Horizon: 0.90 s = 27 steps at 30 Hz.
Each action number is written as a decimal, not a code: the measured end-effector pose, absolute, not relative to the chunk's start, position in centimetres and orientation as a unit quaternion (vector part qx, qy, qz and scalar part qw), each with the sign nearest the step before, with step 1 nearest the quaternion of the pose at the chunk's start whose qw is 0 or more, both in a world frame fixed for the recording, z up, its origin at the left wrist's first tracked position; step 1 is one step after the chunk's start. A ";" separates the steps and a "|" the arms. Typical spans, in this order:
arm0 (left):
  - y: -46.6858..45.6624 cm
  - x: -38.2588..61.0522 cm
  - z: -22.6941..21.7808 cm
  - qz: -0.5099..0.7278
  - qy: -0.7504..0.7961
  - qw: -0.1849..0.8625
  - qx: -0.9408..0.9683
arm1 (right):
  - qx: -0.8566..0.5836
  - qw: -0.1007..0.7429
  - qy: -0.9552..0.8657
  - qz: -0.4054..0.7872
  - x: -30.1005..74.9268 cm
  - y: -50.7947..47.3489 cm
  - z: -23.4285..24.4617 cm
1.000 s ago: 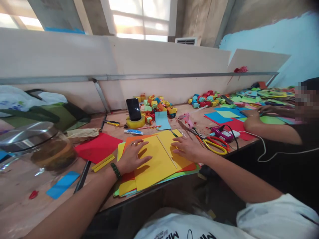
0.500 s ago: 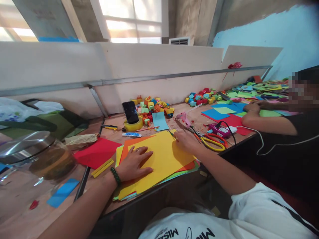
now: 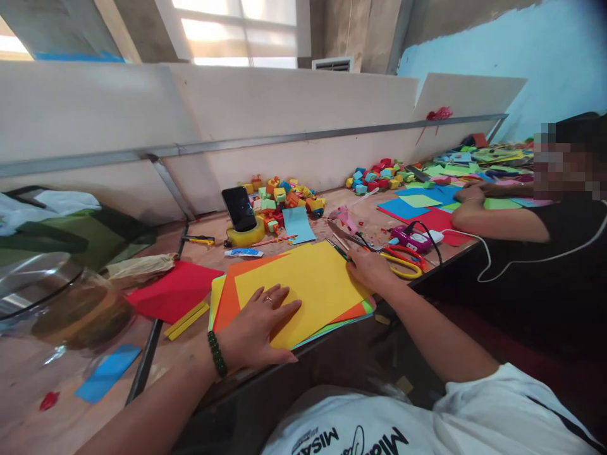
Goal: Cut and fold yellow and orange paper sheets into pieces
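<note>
A yellow sheet [image 3: 317, 284] tops the stack of coloured paper [image 3: 226, 294] at the front edge of the table [image 3: 28, 373]. The left hand [image 3: 256, 325] spreads its fingers wide over the sheet's left side, gripping nothing; the right hand [image 3: 372, 268] curls at its right edge near scissors [image 3: 378, 249], its grip unclear

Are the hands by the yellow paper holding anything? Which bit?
The left hand is spread open over the yellow paper, gripping nothing. The right hand is by the paper's right edge; I can't tell whether it holds anything.
</note>
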<state>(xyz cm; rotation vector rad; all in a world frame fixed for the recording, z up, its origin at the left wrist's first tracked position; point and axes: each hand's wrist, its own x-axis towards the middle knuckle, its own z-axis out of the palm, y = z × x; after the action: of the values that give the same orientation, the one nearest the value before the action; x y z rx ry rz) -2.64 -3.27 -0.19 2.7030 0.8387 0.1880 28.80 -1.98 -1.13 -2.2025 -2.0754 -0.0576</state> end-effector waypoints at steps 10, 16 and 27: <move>-2.0 -4.7 0.7 0.175 0.423 0.165 0.874 | -0.670 0.086 -0.736 -0.042 27.7 -6.0 -1.7; 3.5 -8.5 0.2 0.198 0.524 0.157 0.813 | -0.603 0.138 -0.784 -0.046 26.8 -8.8 -1.9; 5.7 -9.7 -1.1 0.297 0.500 0.212 0.785 | -0.475 0.209 -0.853 0.048 23.6 -9.7 -2.1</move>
<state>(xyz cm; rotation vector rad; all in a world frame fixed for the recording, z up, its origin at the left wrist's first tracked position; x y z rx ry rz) -9.72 5.75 -1.08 2.1810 1.3884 0.8252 23.60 -9.75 -2.13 -1.3214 -2.3738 0.1332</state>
